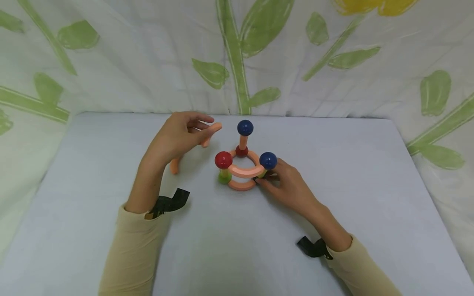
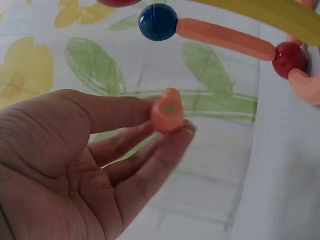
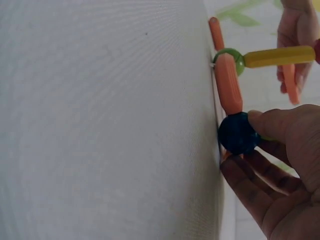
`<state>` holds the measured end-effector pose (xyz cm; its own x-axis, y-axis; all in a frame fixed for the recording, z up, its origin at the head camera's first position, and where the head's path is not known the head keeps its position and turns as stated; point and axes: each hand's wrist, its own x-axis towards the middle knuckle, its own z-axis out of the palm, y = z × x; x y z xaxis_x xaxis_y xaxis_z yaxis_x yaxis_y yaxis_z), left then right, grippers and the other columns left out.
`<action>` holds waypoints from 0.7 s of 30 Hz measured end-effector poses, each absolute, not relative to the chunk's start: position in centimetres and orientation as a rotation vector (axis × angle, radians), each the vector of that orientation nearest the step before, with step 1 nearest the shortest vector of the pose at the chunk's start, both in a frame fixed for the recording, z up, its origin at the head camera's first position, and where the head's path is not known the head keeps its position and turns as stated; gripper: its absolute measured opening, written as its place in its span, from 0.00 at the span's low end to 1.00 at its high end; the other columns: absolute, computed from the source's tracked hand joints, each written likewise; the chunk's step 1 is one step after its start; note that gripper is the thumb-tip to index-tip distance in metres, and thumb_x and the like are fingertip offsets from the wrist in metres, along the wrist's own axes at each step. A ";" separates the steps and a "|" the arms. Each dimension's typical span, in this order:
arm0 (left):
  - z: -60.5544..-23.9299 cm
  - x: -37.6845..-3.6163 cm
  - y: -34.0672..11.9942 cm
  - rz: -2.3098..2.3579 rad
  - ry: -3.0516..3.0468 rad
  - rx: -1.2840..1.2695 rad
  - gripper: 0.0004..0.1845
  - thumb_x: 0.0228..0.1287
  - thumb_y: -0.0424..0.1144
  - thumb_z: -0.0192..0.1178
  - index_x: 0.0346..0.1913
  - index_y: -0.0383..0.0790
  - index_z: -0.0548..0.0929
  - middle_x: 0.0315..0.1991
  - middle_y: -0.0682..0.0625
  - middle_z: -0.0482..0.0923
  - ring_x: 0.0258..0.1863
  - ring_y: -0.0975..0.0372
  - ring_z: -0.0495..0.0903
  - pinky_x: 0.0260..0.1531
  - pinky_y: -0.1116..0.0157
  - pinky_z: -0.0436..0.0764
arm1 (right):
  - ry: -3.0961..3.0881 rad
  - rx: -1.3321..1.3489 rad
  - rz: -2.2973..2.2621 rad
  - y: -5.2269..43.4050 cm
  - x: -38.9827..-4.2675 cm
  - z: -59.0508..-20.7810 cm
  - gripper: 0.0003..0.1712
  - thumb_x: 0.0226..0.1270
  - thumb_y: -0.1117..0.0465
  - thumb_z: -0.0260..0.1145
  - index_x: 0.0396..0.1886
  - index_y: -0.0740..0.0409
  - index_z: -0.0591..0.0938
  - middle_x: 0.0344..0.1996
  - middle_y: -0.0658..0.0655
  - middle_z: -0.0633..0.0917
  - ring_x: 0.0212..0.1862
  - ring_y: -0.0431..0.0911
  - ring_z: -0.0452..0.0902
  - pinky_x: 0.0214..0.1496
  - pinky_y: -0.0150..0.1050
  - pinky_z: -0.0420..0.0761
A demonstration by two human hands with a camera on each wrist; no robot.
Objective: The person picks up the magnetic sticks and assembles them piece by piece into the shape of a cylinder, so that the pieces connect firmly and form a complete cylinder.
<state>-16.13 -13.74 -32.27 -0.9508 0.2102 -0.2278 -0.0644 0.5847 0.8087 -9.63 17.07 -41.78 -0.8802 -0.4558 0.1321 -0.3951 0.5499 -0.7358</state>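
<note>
A magnetic ball-and-rod frame stands mid-table. Its base is a ring of orange curved rods joining a green ball (image 1: pixel 224 178), a lower red ball (image 1: pixel 242 152) and a dark blue ball (image 3: pixel 238 133). Upright rods carry a red ball (image 1: pixel 224 159), a blue ball (image 1: pixel 268 160) and another blue ball (image 1: pixel 245 127). An upper curved rod (image 1: pixel 244 171) links the front two. My left hand (image 1: pixel 177 135), raised left of the frame, pinches an orange curved rod (image 2: pixel 167 117) between thumb and fingertips. With thumb and fingers, my right hand (image 1: pixel 290 187) grips the base's dark blue ball.
Another orange rod (image 1: pixel 175 165) lies on the white table (image 1: pixel 229 246) below my left hand, partly hidden by it. A white curtain (image 1: pixel 148 61) with green leaves hangs behind the table's far edge. Black straps (image 1: pixel 172 202) show at both wrists.
</note>
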 end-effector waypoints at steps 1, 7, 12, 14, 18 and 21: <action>-32.3 -16.1 -13.6 1.329 2.517 0.130 0.28 0.70 0.61 0.68 0.65 0.49 0.84 0.50 0.46 0.91 0.51 0.57 0.89 0.64 0.49 0.79 | 2.698 -0.744 -1.255 17.1 -9.6 -41.8 0.17 0.68 0.66 0.76 0.54 0.57 0.84 0.49 0.57 0.86 0.51 0.49 0.90 0.52 0.41 0.90; -32.2 -16.0 -13.1 1.360 2.501 0.185 0.21 0.70 0.58 0.69 0.58 0.52 0.89 0.41 0.47 0.90 0.43 0.57 0.88 0.52 0.55 0.81 | 2.698 -0.739 -1.247 17.0 -9.7 -41.5 0.17 0.68 0.66 0.76 0.54 0.58 0.84 0.48 0.57 0.86 0.51 0.49 0.90 0.52 0.41 0.90; -31.8 -15.9 -12.9 1.343 2.484 0.223 0.19 0.70 0.57 0.69 0.58 0.55 0.90 0.46 0.51 0.90 0.44 0.59 0.88 0.50 0.56 0.83 | 2.704 -0.741 -1.243 17.1 -9.7 -41.4 0.17 0.68 0.66 0.76 0.54 0.58 0.84 0.49 0.57 0.85 0.51 0.49 0.90 0.53 0.41 0.90; -31.7 -15.8 -12.7 1.348 2.476 0.240 0.18 0.70 0.57 0.69 0.58 0.56 0.90 0.49 0.52 0.90 0.45 0.60 0.89 0.51 0.56 0.83 | 2.707 -0.743 -1.240 17.1 -9.7 -41.4 0.17 0.68 0.66 0.76 0.54 0.58 0.83 0.49 0.57 0.86 0.52 0.49 0.90 0.53 0.41 0.90; -31.7 -15.7 -12.3 1.392 2.440 0.251 0.18 0.70 0.58 0.69 0.57 0.56 0.90 0.50 0.53 0.89 0.46 0.60 0.91 0.52 0.55 0.84 | 2.706 -0.739 -1.234 17.1 -9.6 -41.5 0.17 0.68 0.65 0.76 0.54 0.58 0.84 0.49 0.57 0.86 0.52 0.49 0.90 0.53 0.41 0.90; -31.7 -15.5 -12.1 1.416 2.422 0.245 0.18 0.71 0.57 0.68 0.57 0.56 0.90 0.47 0.51 0.89 0.45 0.60 0.91 0.52 0.56 0.84 | 2.698 -0.736 -1.234 17.0 -9.6 -41.7 0.16 0.69 0.65 0.75 0.55 0.58 0.84 0.49 0.57 0.85 0.52 0.49 0.90 0.53 0.41 0.90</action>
